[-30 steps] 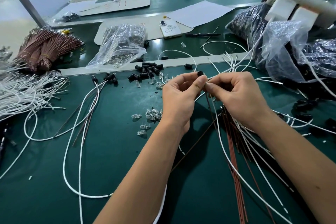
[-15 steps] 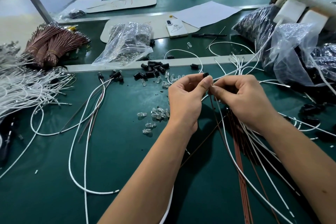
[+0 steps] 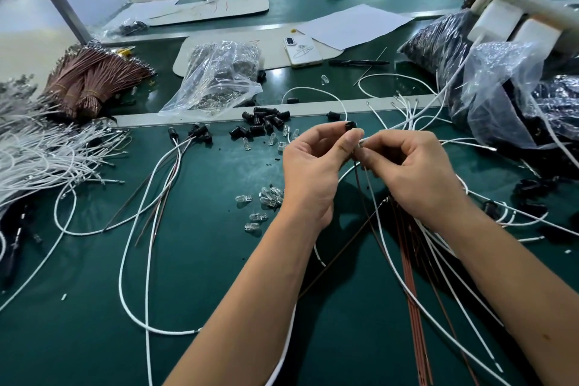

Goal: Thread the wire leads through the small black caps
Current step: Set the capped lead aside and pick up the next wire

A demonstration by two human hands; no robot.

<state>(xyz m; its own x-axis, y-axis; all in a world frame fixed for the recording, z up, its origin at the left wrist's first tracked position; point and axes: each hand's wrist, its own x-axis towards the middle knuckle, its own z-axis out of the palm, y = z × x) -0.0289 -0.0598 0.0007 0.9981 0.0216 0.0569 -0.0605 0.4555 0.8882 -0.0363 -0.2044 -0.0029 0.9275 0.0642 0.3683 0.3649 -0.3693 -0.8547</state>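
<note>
Barely anything changed since a second ago: my left hand (image 3: 313,172) still pinches a black cap (image 3: 351,126), my right hand (image 3: 410,172) still pinches the wire lead (image 3: 376,197) at it, mid-table. Not through yet, I reckon.

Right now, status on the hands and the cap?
Left hand pinching black cap. Right hand pinching wire leads just below it. Leads not visibly through. Nothing in the way.
</note>
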